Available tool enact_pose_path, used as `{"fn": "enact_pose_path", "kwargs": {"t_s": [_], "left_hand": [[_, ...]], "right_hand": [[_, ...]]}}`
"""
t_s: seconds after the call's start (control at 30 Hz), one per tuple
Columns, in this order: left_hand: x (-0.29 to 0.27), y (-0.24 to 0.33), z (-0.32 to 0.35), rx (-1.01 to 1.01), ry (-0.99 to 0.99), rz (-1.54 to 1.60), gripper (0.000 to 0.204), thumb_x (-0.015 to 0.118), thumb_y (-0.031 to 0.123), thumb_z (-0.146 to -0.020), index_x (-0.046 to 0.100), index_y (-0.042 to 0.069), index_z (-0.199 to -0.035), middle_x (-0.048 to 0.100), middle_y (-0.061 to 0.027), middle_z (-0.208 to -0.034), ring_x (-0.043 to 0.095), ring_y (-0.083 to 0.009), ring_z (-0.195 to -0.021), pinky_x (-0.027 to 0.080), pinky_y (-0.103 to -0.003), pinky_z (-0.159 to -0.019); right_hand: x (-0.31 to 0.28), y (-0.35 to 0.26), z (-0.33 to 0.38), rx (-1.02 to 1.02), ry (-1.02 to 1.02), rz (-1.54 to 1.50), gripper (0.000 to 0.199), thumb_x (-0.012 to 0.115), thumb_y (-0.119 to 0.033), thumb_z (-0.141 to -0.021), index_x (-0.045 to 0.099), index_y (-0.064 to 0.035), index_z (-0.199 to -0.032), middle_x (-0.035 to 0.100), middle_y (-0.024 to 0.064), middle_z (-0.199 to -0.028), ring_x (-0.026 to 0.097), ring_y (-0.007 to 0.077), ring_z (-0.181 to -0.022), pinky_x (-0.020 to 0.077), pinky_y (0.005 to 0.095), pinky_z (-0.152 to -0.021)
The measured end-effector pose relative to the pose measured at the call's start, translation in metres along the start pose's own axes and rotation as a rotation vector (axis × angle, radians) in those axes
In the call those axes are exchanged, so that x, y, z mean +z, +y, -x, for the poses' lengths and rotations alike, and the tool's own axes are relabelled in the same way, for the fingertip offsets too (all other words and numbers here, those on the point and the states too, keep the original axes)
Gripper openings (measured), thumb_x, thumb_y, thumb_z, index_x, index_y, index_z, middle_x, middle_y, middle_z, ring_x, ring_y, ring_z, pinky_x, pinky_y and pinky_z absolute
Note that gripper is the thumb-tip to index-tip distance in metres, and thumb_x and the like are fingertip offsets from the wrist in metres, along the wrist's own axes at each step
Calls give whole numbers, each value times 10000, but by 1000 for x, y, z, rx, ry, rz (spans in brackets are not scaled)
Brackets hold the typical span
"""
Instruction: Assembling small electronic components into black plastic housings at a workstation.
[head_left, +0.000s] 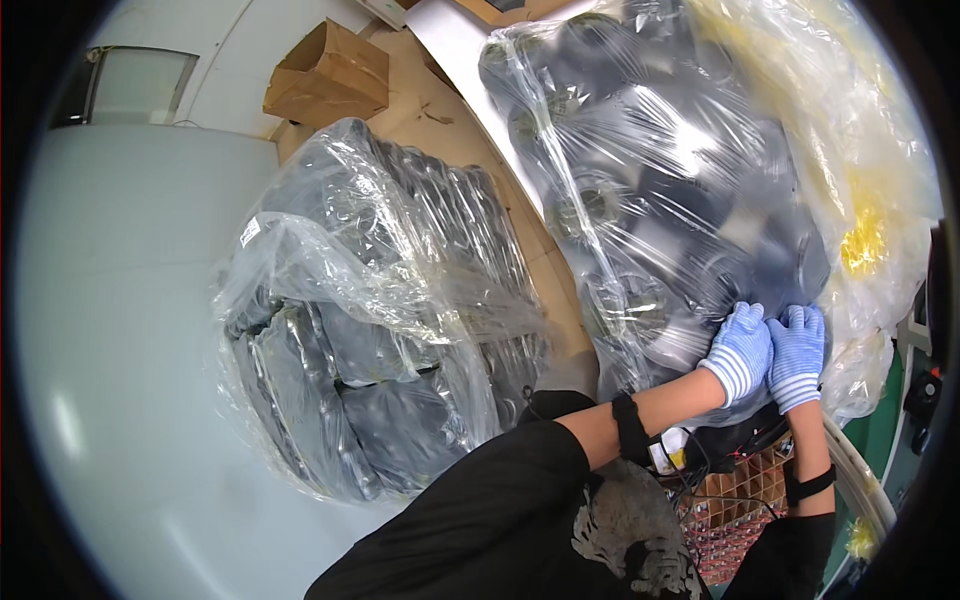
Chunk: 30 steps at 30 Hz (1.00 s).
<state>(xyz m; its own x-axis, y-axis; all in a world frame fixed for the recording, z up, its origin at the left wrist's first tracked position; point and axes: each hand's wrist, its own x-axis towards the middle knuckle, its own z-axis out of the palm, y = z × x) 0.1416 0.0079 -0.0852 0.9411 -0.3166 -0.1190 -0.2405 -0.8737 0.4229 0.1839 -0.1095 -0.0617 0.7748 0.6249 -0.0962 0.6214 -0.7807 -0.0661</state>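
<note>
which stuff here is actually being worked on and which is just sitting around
In hand:
left hand
right hand
clear plastic bag of dark round parts, both gloved hands pressed on it

Lying about:
second bag of dark parts
cardboard box
yellowish plastic bag

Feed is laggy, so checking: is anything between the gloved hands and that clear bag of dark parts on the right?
Nothing visible. The left hand and right hand already press side by side on the lower edge of the clear bag of dark parts.
</note>
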Motion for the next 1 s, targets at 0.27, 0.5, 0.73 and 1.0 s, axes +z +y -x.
{"fn": "enact_pose_path", "kwargs": {"t_s": [0.27,0.5,0.73,1.0], "left_hand": [[-16,-18,41,94,235,-21,301,534,207,-767,542,49,-1023,552,-68,-800,525,-198,-811,403,-325,-713],[-52,-42,105,246,156,16,383,537,239,-799,519,72,-1144,536,-21,-729,540,-183,-703,405,-338,-636],[-59,-92,174,248,113,-47,243,604,267,-777,568,123,-969,547,-24,-740,527,-196,-671,394,-340,-632],[-60,-98,169,302,118,36,196,606,306,-771,585,112,-756,542,-66,-700,531,-252,-651,392,-367,-626]], "right_hand": [[-20,3,6,-30,175,-85,153,587,-186,-710,622,-58,-786,511,161,-907,474,356,-913,341,483,-941],[-37,16,9,-67,183,6,177,588,-236,-743,592,-107,-864,512,167,-975,483,339,-939,337,487,-939],[-41,12,7,-5,189,7,137,572,-279,-755,599,-148,-783,513,122,-877,493,296,-854,369,421,-836],[-50,18,10,23,164,73,177,559,-317,-772,617,-155,-730,530,104,-799,524,272,-812,381,414,-822]]}}
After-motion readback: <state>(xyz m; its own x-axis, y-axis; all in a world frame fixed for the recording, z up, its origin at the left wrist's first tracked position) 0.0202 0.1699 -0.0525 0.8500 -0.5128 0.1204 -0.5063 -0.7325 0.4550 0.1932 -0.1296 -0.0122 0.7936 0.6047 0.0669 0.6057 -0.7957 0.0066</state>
